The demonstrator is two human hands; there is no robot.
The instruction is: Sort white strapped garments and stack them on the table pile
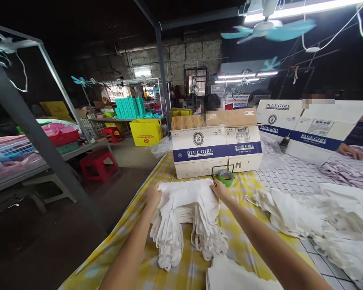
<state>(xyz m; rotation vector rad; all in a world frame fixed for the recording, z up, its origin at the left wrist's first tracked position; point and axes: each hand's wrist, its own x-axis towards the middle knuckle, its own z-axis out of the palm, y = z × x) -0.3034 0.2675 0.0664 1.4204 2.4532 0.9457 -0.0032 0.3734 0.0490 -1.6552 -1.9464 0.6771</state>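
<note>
From the head camera, the left hand [153, 196] and right hand [220, 189] each grip a far corner of a stack of white cloth pieces [184, 205], fingers curled shut over its edge. The stack lies flat on the yellow checked surface [242, 245], its straps hanging toward the person. Just beyond the right hand sits a green tape roll [226, 176] in front of a Blue Girl box [216, 151]; a loose white cloth pile [323, 217] lies to the right

"BLUE GIRL" stands printed twice on the cardboard box [217, 151] mid-frame, and twice again on the opened box flap [302, 121] at right. Smaller print is unreadable.
</note>
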